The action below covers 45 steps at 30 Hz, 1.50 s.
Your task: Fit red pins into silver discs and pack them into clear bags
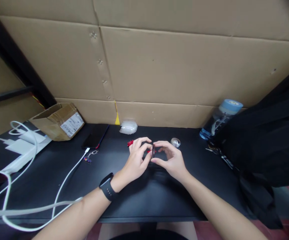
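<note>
Above the middle of the black desk, a small dark round disc (153, 151) is held on edge between both hands. My left hand (139, 156), with a black watch (107, 186) on its wrist, pinches the disc's left side. From the right, my right hand (170, 156) grips it between thumb and index finger. A shiny red thing (130, 143) lies just behind my left hand, and more red shows between the hands, partly hidden. A clear, rounded transparent piece (175, 142) rests behind my right hand.
A crumpled clear plastic bag (128, 127) lies by the cardboard wall (159, 73). Leftward are a phone (96, 136), a keychain (87, 160), an open cardboard box (57, 121) and looping white cables (59, 190). A blue-lidded bottle (219, 118) and a black bag (266, 140) stand right.
</note>
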Available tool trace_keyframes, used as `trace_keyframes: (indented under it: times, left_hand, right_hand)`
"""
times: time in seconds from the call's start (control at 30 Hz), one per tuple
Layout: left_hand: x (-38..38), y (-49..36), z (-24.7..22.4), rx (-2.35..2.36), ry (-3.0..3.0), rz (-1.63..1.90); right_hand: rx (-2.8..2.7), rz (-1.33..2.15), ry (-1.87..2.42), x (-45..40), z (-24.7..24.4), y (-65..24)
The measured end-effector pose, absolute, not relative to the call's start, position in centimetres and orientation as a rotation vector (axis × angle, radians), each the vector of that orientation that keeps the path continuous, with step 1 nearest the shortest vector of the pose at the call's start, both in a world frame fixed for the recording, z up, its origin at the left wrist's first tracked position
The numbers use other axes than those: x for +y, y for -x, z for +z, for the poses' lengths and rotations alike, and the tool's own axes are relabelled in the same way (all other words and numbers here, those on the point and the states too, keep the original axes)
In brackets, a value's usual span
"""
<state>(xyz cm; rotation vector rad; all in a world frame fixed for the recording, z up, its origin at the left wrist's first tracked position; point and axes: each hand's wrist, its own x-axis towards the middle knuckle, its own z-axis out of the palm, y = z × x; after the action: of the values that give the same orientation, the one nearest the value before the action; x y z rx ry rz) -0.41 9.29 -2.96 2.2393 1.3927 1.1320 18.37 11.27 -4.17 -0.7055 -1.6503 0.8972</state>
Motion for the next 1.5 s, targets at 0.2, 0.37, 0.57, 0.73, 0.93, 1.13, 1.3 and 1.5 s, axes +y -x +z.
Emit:
trace_keyframes:
  times: [0.2, 0.37, 0.57, 0.73, 0.93, 1.13, 1.3, 1.5]
  left_hand:
    - [9.2, 0.4, -3.0, 1.424, -2.305, 1.178]
    - [9.2, 0.6, -2.7, 1.532, -2.325, 1.253]
    - [9.4, 1.0, -2.5, 1.471, -2.362, 1.264]
    - [9.8, 1.5, -2.6, 1.399, -2.371, 1.049]
    - [10.6, 2.1, -3.4, 1.259, -2.529, 0.713]
    - [12.2, 5.2, -2.6, 1.62, -2.489, 0.794]
    - [13.6, 8.2, -3.2, 1.838, -2.532, 0.726]
    - [14.1, 8.3, -4.3, 1.683, -2.566, 0.616]
  right_hand:
    - [-1.591, 1.004, 0.742, 11.1, -4.4, -18.4]
    - [-1.712, 1.135, 0.785, 11.5, -4.1, -19.0]
    - [-1.906, 0.98, 0.802, 11.5, -3.7, -19.4]
    - [-2.002, 0.83, 0.802, 11.7, -3.5, -19.7]
    - [-2.072, 0.682, 0.805, 12.3, -3.4, -20.5]
    - [-2.279, 0.558, 0.892, 13.3, -3.9, -22.0]
    - [-2.379, 0.58, 0.942, 14.0, -3.8, -23.2]
    - [-2.233, 0.347, 1.21, 15.8, -4.1, -25.1]
